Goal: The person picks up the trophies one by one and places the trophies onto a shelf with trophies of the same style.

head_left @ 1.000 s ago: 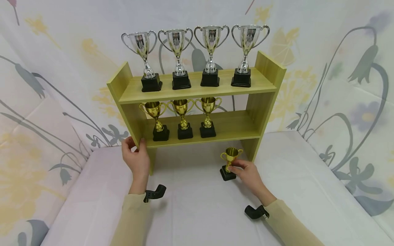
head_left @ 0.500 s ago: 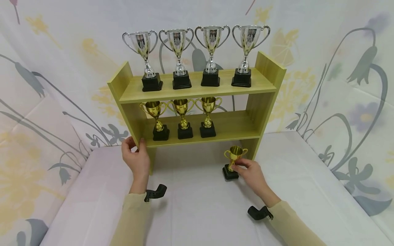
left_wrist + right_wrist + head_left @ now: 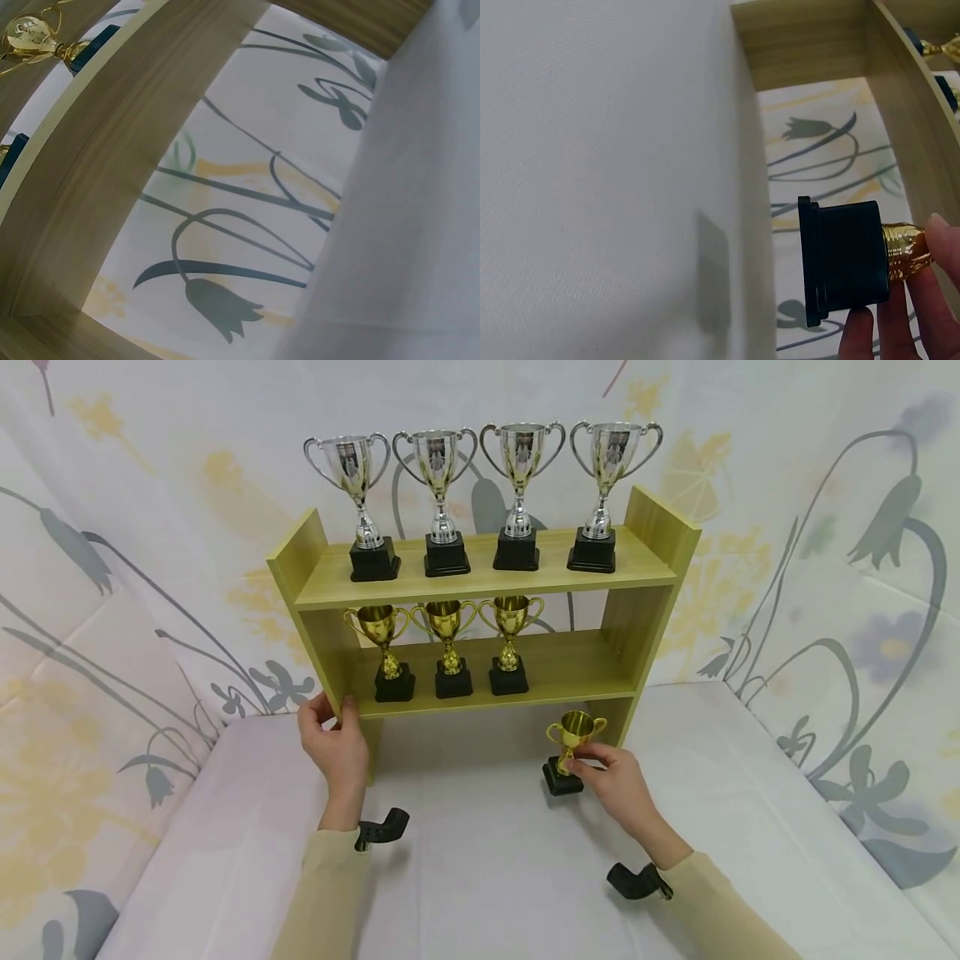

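My right hand pinches a small gold trophy cup by its stem, in front of the shelf's right leg. The trophy is upright, and its black base casts a shadow apart from it on the cloth in the right wrist view. At the left, my left hand grips the side panel of a two-tier wooden shelf, thumb on the inner side and the other fingers partly hidden behind. On the lower tier stand three gold trophies, grouped left of its bare right part.
Several larger silver trophies stand in a row on the top tier. White cloth covers the table. A flower-printed curtain hangs behind and at both sides. A black wrist mount sticks out from the right sleeve.
The right hand has carried the gold trophy a little to the right, then slightly up. The left hand keeps its grip on the shelf panel, and the trophies on the shelf stay put.
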`<move>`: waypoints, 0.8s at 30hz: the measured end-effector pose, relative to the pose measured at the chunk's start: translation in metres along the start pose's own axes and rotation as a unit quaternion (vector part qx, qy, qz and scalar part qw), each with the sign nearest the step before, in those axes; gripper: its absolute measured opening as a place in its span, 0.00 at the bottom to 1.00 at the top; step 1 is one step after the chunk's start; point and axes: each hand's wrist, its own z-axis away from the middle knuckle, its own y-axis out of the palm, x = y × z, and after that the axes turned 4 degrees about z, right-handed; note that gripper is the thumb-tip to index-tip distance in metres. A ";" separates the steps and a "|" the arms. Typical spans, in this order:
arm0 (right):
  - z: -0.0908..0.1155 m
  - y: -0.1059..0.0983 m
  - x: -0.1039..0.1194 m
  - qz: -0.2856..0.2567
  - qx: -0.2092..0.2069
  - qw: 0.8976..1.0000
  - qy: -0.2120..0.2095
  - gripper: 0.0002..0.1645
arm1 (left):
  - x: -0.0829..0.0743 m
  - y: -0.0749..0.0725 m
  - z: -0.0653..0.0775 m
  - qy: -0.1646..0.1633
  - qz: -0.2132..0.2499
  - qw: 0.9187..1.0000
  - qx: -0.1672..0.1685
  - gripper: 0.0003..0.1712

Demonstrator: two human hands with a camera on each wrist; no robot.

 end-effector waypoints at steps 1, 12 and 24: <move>0.000 0.000 0.000 -0.001 -0.001 1.000 -0.002 0.13 | 0.000 0.000 0.000 0.000 -0.001 1.000 0.000 0.14; 0.002 -0.001 0.004 -0.005 -0.008 1.000 -0.005 0.12 | 0.033 0.001 -0.010 0.000 -0.009 1.000 -0.008 0.14; 0.004 -0.002 0.012 -0.025 -0.012 1.000 0.001 0.14 | 0.043 -0.002 -0.012 0.008 -0.009 1.000 -0.008 0.15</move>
